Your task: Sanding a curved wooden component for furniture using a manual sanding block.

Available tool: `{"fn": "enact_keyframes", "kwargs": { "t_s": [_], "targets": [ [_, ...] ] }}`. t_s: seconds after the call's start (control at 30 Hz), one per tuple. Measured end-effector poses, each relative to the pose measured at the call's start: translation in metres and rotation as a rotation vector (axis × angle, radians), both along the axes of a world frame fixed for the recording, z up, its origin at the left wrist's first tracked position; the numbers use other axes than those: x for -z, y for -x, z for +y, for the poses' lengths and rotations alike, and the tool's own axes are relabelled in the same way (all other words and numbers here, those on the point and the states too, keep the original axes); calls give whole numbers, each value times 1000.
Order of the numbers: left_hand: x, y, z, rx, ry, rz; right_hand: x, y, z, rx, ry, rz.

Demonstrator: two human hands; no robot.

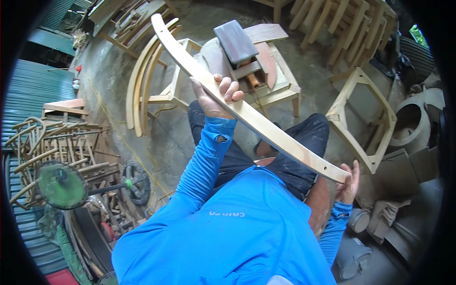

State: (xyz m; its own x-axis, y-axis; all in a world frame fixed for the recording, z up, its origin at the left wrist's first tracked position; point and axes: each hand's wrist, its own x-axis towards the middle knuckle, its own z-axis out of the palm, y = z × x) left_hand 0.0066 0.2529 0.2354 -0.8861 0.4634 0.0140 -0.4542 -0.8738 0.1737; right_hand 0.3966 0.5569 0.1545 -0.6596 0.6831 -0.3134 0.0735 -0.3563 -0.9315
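From my remote seat I see the bowed slat (pixel 280 129) over the wearer's lap, long axis slanting from upper left to lower right. The left hand (pixel 217 95) grips its middle, fingers curled over; the right hand (pixel 349 185) touches the lower end, pinch unclear. Floor (pixel 313 97) shows between bench (pixel 275 97) and frame (pixel 350 139).

hands (pixel 216 97) (pixel 349 183): 2 | held strip (pixel 259 119): 1 | green fan (pixel 61 186): 1 | trouser legs (pixel 308 134) (pixel 200 124): 2
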Motion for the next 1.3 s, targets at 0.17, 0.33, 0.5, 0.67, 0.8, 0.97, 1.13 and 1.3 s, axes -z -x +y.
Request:
{"fn": "enact_keyframes", "kwargs": {
  "t_s": [0.17, 0.33, 0.5, 0.67, 0.8, 0.97, 1.13, 1.3],
  "targets": [
    [0, -33, 51, 158, -64, 112, -47, 42, -46, 566, 610, 544],
    [-11, -35, 92, 82, 266, -106, -148, -5, 4, 470, -475, 594],
    [55, 20, 114, -174, 757, -18, -264, -48, -11, -1, -307, 996],
    [59, 29, 106, -481, 1937, 913, -295, -83, -24, -62, -319, 948],
    [46, 52, 104, -18, 2107, 1102, -304, -70, -38, -206, -630, 909],
    [45, 92, 85, -28, 2206, 1229, -309, -31, -43, -163, -597, 859],
    [50, 144, 80, -72, 2188, 1255, -289, 18, -62, -148, -570, 929],
    [68, 229, 75, -142, 2267, 1385, -247, 49, -75, -71, -542, 853]
  ]
}}
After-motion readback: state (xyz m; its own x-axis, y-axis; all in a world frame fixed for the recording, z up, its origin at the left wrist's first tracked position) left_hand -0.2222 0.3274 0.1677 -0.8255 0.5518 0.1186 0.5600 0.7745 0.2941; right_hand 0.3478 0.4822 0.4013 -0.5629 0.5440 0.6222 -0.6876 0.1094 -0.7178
